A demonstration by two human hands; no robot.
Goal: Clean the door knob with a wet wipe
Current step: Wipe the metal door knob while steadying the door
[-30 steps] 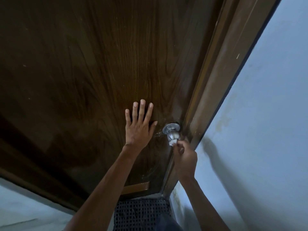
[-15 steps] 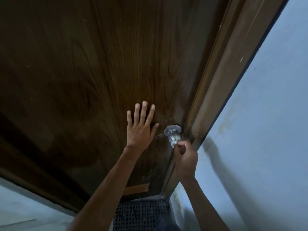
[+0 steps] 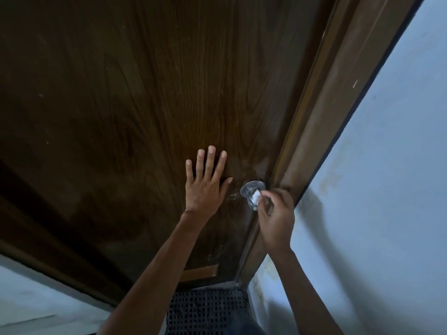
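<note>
A round silver door knob (image 3: 249, 189) sticks out of the dark wooden door (image 3: 145, 105) near its right edge. My right hand (image 3: 275, 218) pinches a small white wet wipe (image 3: 256, 196) between thumb and fingers and presses it against the knob's upper right side. Most of the knob's ball is covered by the wipe and my fingers. My left hand (image 3: 205, 184) lies flat on the door just left of the knob, fingers spread, holding nothing.
A brown door frame (image 3: 326, 117) runs along the door's right side, with a pale blue wall (image 3: 387, 189) beyond it. A black perforated mat (image 3: 205, 310) lies on the floor below the door. Pale wall shows at the lower left.
My right hand has shifted up and around the knob, carrying the wipe from its lower end to its upper right side. My left hand stays flat on the door.
</note>
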